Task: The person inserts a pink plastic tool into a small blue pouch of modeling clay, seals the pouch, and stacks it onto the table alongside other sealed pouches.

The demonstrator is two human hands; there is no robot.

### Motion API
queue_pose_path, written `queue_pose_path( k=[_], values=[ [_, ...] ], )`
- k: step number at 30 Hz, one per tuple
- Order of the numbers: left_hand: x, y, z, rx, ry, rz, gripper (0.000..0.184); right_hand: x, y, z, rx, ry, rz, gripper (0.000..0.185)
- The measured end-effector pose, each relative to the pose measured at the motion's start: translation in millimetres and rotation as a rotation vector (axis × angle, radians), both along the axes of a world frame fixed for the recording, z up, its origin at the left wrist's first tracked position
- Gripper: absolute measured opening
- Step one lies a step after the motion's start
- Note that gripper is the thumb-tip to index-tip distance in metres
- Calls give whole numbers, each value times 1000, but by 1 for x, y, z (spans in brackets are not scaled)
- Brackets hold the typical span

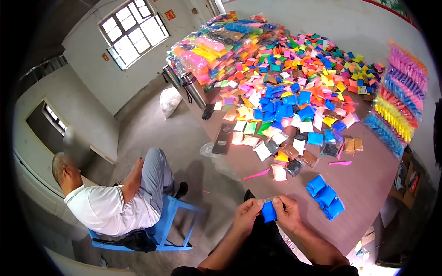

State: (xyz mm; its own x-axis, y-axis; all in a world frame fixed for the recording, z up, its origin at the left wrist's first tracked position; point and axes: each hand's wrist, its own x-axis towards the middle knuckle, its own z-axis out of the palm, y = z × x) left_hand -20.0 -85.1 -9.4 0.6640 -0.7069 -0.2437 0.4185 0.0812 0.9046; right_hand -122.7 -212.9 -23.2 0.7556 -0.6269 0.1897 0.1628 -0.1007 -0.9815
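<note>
Just off the near edge of the brown table (363, 193), a small glossy blue packet (269, 212) is held near its top, pinched between the thumb and fingers of both the left hand (247, 215) and the right hand (287, 212). Toward the table's near right corner, three glossy blue square packets (326, 197) are set in a slanting, touching row. Farther in, two thin bright-pink plastic sticks (340, 163) are laid well apart. Past the left edge, a blue chair (171, 220) is occupied by a person in a white shirt (108, 207). Along that edge, a dark flat rectangular phone (223, 139) is placed, and beyond it a tall silver metal flask (195, 91) is stood upright. Much of the far part is covered by a broad heap of small many-coloured packets (285, 92). By the right edge, strips of pink, purple, blue and yellow packets (398, 99) are stacked. Toward the far left corner, large clear plastic bags of coloured packets (207, 48) are piled.
</note>
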Motion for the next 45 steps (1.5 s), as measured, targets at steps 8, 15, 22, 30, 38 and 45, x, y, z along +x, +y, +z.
queue_pose_path(
  k=[8,15,22,30,38,45],
  values=[
    [-6,1,7,58,-59,6,23,0,0,4,-104,9,-36,27],
    [-1,10,-1,7,-24,-89,19,-3,2,-2,-95,49,17,25],
    [-6,15,-17,-101,-89,-188,19,0,7,5,-218,76,-32,22],
    [2,23,-35,-163,-51,-119,17,9,21,6,-367,35,1,27],
    [2,34,-48,-200,-79,-201,18,6,41,12,-296,106,-67,30],
    [8,49,-31,-260,-60,-215,18,14,73,7,-167,83,-243,31]
  ],
)
